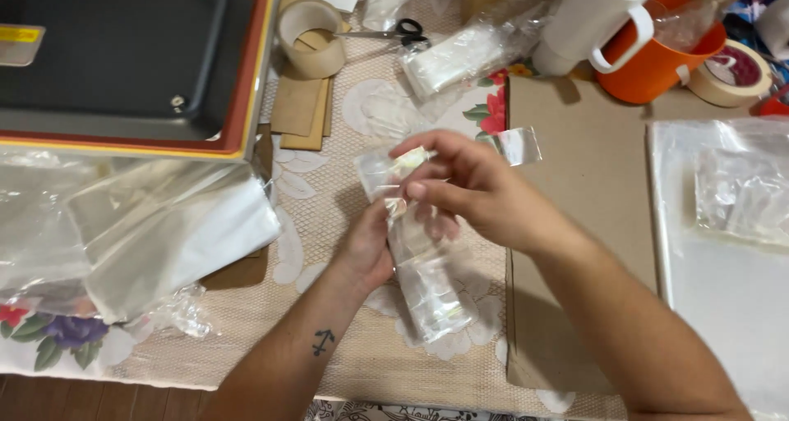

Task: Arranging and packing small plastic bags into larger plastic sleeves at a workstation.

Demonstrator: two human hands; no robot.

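Observation:
My left hand [367,248] grips the middle of a long clear plastic bag [427,285] that hangs down toward the table's near edge. My right hand [468,187] pinches the bag's top end, where something pale and yellowish shows through the film. A flap of clear film [519,144] sticks out past my right fingers. Both hands are over a beige lace tablecloth [329,199] with a flower print.
A dark machine with a red and yellow rim [131,59] sits back left, crumpled clear bags [156,232] in front of it. Behind are a tape roll [311,36], scissors [403,32], a bag stack [460,55], a white mug [592,18], an orange cup [657,59]. Cardboard [575,207] and plastic sheets [723,248] lie right.

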